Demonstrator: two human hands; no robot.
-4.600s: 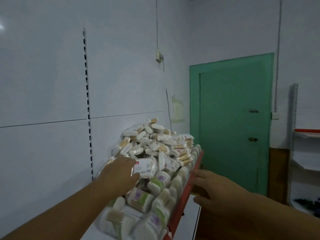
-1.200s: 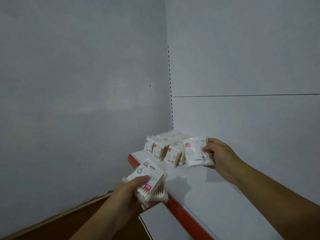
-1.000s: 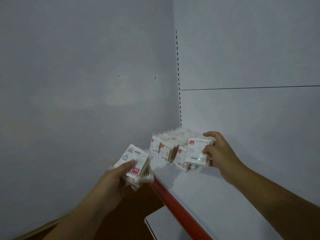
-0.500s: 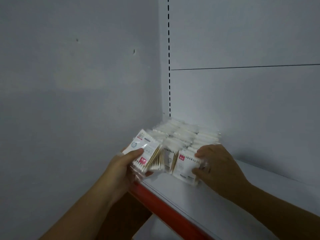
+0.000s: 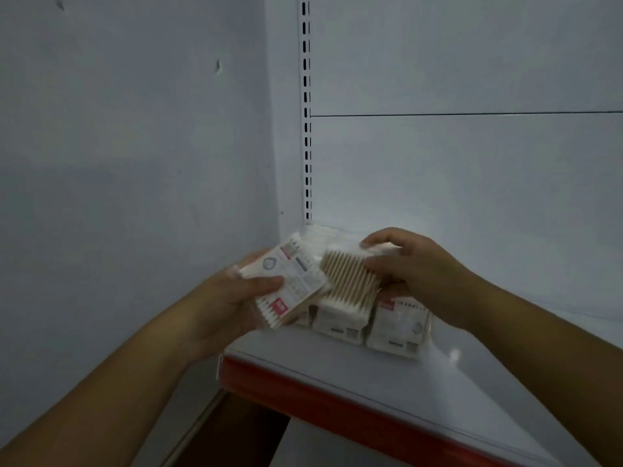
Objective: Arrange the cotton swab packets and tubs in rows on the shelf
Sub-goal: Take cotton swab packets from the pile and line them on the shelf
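Note:
My left hand (image 5: 232, 298) grips a small stack of cotton swab packets (image 5: 290, 284) with red labels, tilted over the shelf's left front corner. My right hand (image 5: 414, 271) pinches one packet (image 5: 350, 281) that shows its wooden sticks, between thumb and fingers, above the front of the rows. Rows of upright packets (image 5: 397, 325) stand in the back left corner of the white shelf (image 5: 421, 392). The rows behind are mostly hidden by both hands.
The shelf has a red front edge (image 5: 337, 402) running down to the right. A slotted upright (image 5: 306, 129) rises in the corner between the back panel and the left wall (image 5: 135, 163). Bare shelf surface stretches to the right of the rows.
The right hand let go of the packet it set at the front of the rows and now pinches another packet beside the left hand's stack. The view has moved closer.

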